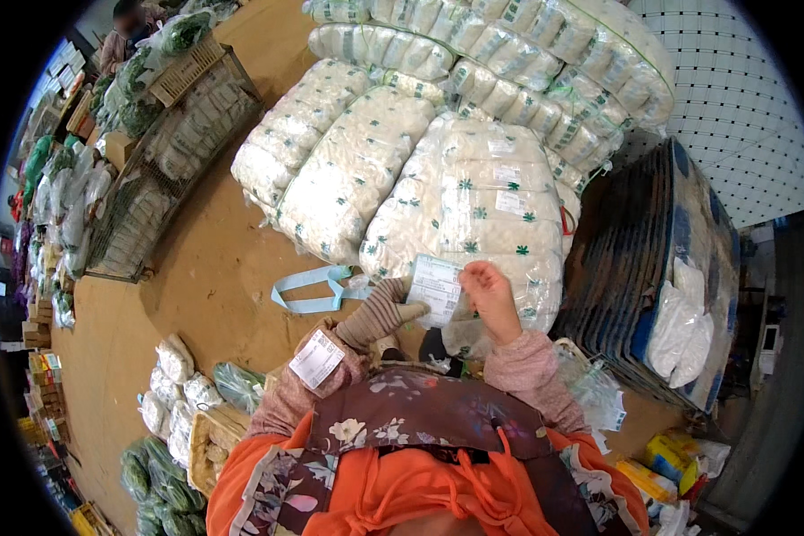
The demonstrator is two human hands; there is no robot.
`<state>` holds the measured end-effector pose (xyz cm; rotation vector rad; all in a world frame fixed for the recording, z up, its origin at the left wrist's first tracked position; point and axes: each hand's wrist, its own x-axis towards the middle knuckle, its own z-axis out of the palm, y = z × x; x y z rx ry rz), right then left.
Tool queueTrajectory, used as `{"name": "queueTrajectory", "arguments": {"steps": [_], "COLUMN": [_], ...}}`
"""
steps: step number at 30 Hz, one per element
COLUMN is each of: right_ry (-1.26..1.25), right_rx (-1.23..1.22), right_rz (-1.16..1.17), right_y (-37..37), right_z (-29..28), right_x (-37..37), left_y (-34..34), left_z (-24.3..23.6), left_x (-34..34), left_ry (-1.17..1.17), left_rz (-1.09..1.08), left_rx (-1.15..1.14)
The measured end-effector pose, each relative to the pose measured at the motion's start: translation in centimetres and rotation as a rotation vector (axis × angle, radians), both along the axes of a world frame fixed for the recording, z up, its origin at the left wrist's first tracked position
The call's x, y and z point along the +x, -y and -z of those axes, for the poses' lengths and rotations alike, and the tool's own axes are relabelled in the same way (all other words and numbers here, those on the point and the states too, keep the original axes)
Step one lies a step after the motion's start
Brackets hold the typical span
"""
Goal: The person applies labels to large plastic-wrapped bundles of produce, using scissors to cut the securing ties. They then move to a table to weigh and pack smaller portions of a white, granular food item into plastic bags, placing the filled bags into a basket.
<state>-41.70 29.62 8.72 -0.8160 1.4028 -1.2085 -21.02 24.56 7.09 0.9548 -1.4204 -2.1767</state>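
Left hand (pixel 381 314) holds one label sheet (pixel 433 288), right hand (pixel 493 300) pinched narrow — one sleeve label (pixel 316 359).

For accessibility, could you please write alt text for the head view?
A person's gloved left hand holds a printed sheet, the bare right hand at its edge, before large clear bags of white goods; a blue strap lies on the floor.

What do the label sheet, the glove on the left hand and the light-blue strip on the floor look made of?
Label sheet: probably smooth paper; it looks thin, flat and printed.
Glove: apparently matte knitted fabric, judging by its soft, striped ribbing.
Light-blue strip: flat, bendable band, perhaps plastic or woven fabric; the picture doesn't settle which.
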Motion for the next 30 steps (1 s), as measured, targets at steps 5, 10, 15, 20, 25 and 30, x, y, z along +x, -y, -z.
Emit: {"name": "queueTrajectory", "arguments": {"steps": [5, 10, 15, 20, 25, 30], "right_ry": [-0.829, -0.187, 0.441, -0.337, -1.294, -1.463], "right_rx": [-0.455, 0.094, 0.124, -0.234, -0.661, -0.523], "right_rz": [-0.191, -0.550, 0.178, 0.381, 0.060, -0.274], "right_y": [0.7, 0.4, 0.6, 3.2, 6.8, 6.0], "right_z": [-2.9, -0.6, 2.3, 4.6, 5.1, 9.7], "right_x": [-0.1, -5.5, -12.1, -14.9, -13.5, -12.7], "left_y": [-0.1, 1.1, 2.8, 4.9, 5.6, 4.9], "left_z": [1.0, -1.6, -0.3, 0.2, 1.0, -0.2], "left_x": [-1.3, -2.8, -1.7, -3.0, -5.2, -6.3], "left_ry": [0.097, 0.144, 0.214, 0.461, 0.493, 0.134], "left_rz": [-0.011, 0.268, 0.120, 0.213, 0.269, -0.032], "left_rx": [-0.250, -0.513, -0.250, -0.514, -0.457, 0.072]}}
